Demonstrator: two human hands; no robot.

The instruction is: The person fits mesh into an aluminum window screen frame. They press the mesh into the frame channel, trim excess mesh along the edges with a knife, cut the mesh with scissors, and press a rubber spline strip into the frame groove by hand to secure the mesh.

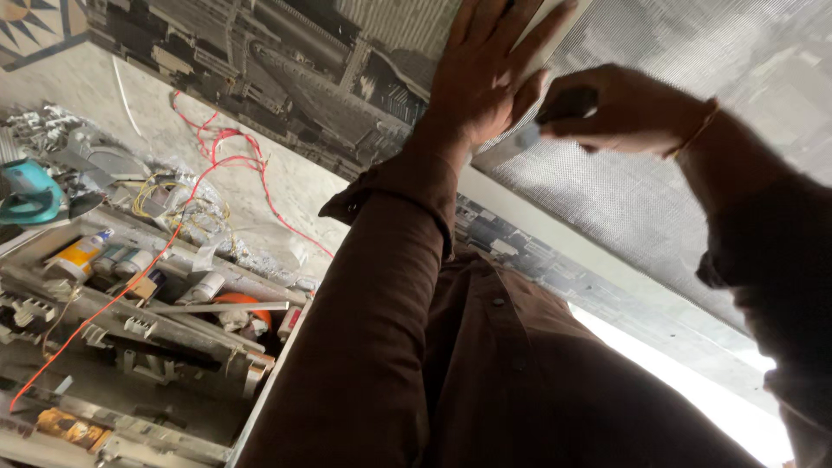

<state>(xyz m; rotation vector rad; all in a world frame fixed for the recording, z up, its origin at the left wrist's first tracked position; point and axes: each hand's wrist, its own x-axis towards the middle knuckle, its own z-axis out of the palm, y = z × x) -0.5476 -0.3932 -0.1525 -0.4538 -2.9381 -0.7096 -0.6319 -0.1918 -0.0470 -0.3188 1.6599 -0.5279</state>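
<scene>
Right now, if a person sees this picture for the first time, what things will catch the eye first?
The left hand lies flat against a pale frame strip at top centre, and beside it the right hand grips a small dark tool over the grey mesh screen. A bright red wire snakes across the floor at left, above a cluttered tray of metal parts and cans.

The place was a workshop or a fitting site. Loose red wires [217, 160], sealant tubes [78, 257] and metal frame offcuts [217, 307] lay jumbled on the floor, beside a teal power tool [30, 192]. Mesh screening [659, 199] sat in a pale frame [555, 238].
</scene>
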